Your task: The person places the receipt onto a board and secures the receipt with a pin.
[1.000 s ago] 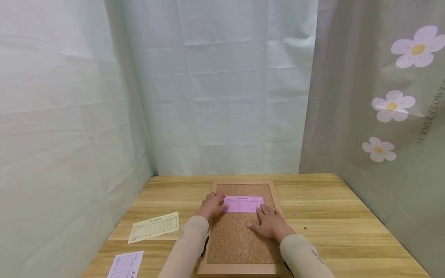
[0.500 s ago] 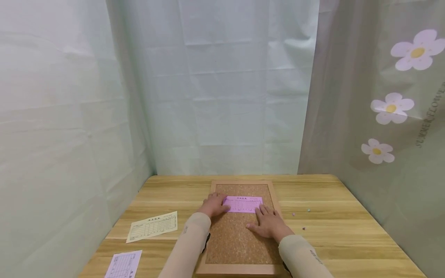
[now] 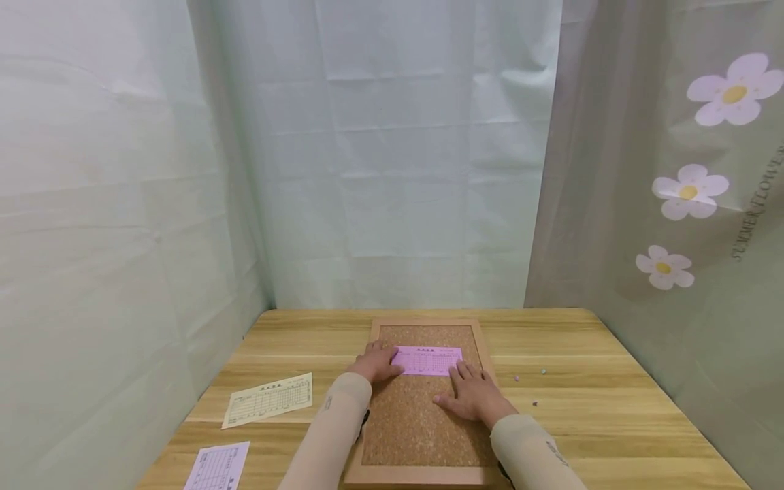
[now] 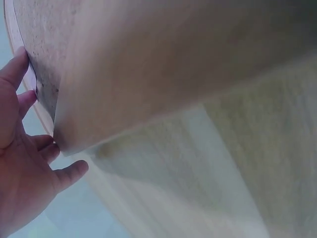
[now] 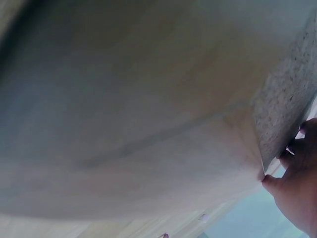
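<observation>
A pink printed form slip (image 3: 427,361) lies flat across the upper half of a wood-framed cork board (image 3: 422,432). My left hand (image 3: 375,362) rests at the slip's left edge, its fingertips and thumb touching the paper. Its fingers are spread and relaxed in the left wrist view, near the board's wooden side frame (image 4: 129,89). At the slip's lower right corner lies my right hand (image 3: 473,393), palm down, fingers extended and thumb out over bare cork. The right wrist view shows only part of that hand at the right edge, beside the cork surface (image 5: 285,99).
To the left on the wooden table (image 3: 582,449) lie a yellow form slip (image 3: 268,400) and a pale purple one (image 3: 217,466). Several tiny pins or beads sit right of the board, among them a teal one (image 3: 543,371). Curtains (image 3: 398,170) enclose the table.
The head view has shifted very slightly. Both hands and the pink slip keep nearly the same place on the board.
</observation>
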Action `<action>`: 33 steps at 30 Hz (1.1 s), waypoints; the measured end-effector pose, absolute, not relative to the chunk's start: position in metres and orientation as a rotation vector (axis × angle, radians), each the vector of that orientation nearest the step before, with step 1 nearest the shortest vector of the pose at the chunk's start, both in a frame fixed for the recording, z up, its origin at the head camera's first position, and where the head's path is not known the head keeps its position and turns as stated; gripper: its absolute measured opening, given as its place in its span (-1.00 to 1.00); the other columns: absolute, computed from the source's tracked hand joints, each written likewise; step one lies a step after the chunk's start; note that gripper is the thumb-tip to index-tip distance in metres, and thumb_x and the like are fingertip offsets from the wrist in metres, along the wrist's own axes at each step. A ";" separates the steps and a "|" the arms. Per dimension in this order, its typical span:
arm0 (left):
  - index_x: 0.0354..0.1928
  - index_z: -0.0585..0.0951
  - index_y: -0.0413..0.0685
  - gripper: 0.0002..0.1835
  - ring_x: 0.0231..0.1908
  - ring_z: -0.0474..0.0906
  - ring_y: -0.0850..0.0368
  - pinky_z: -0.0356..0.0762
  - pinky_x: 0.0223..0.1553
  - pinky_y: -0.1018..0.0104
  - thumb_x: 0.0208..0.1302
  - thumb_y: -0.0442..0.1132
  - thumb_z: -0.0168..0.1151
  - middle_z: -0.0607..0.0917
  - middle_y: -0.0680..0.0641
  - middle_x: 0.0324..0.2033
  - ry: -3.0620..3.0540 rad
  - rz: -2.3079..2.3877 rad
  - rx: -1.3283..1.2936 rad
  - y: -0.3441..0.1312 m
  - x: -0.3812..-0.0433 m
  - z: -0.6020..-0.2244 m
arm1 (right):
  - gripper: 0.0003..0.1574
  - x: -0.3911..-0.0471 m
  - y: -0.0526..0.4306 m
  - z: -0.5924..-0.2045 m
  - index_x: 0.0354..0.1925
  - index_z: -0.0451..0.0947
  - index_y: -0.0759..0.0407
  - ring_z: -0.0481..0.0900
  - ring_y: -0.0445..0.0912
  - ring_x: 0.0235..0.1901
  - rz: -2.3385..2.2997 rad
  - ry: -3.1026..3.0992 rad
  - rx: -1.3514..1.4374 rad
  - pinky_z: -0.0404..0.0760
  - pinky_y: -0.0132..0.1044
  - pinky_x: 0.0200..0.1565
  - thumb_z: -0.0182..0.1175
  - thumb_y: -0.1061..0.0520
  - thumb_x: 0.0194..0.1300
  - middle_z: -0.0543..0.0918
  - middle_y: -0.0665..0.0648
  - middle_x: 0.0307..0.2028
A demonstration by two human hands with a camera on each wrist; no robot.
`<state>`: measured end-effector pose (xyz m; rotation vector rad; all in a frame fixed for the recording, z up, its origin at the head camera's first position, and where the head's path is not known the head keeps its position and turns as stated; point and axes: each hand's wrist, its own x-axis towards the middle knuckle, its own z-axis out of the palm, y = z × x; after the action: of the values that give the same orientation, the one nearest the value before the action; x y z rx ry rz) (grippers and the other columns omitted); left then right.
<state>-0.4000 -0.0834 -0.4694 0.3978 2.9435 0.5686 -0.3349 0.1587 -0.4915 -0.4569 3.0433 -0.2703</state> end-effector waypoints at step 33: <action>0.47 0.32 0.05 -0.24 0.46 -0.02 -0.27 0.12 0.30 -0.28 0.31 0.14 0.27 0.09 -0.30 0.48 2.888 0.556 0.310 -0.089 -0.409 -0.472 | 0.12 -0.337 0.162 -0.490 0.45 0.21 0.33 0.08 0.25 0.45 -0.333 3.014 -0.448 0.06 0.24 0.35 0.02 -0.49 0.33 0.16 0.35 0.47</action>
<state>-0.4087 -0.0893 -0.4722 0.3097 2.8884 0.5556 -0.3371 0.1616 -0.4904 -0.4483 3.0135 -0.3333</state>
